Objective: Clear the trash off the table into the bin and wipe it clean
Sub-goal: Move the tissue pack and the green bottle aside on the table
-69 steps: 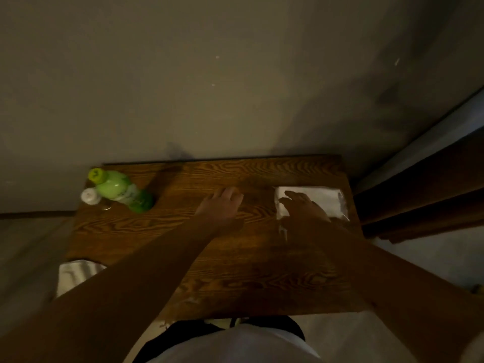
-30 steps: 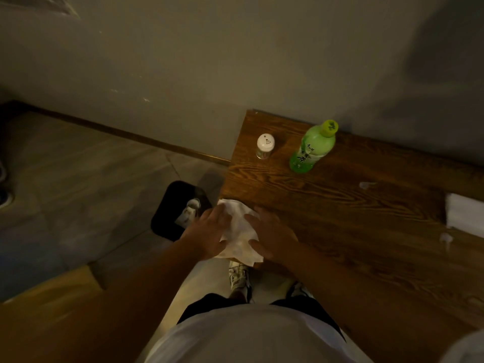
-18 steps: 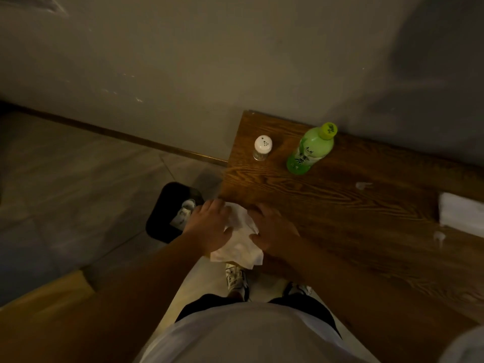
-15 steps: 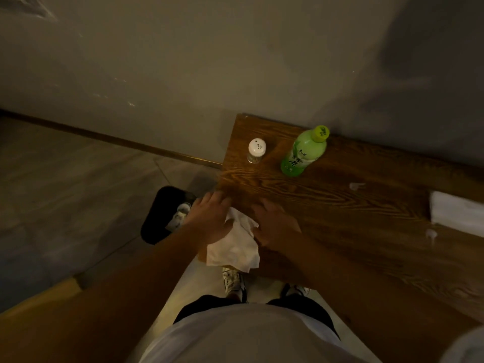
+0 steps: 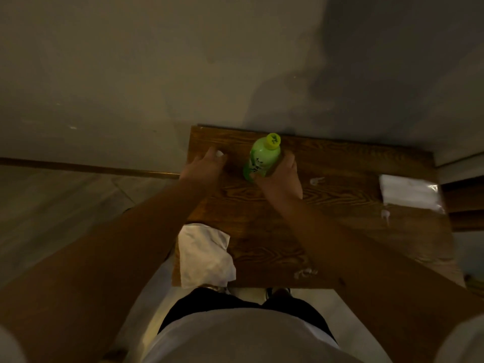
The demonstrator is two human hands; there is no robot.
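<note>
On the dark wooden table [image 5: 327, 231] a green bottle [image 5: 262, 158] with a yellow cap stands near the back edge. My right hand [image 5: 281, 176] wraps around its lower right side. My left hand [image 5: 205, 163] covers the small white-capped shaker [image 5: 219, 153] at the back left corner; only a bit of its cap shows. A crumpled white cloth [image 5: 205, 258] lies on the front left corner, hanging over the edge. Small white scraps lie at mid-table [image 5: 315, 181], near the right [image 5: 385, 214] and by the front edge [image 5: 303, 273]. The bin is hidden.
A white tissue pack [image 5: 410, 192] in clear wrap lies at the table's right end. A grey wall [image 5: 183, 61] runs directly behind the table. Tiled floor [image 5: 65, 200] spreads to the left. My legs and shoes [image 5: 277, 292] are at the front edge.
Both hands let go of the white cloth at the front left corner and reached to the back: left onto the shaker, right around the green bottle. The view swung right, so the bin went out of sight.
</note>
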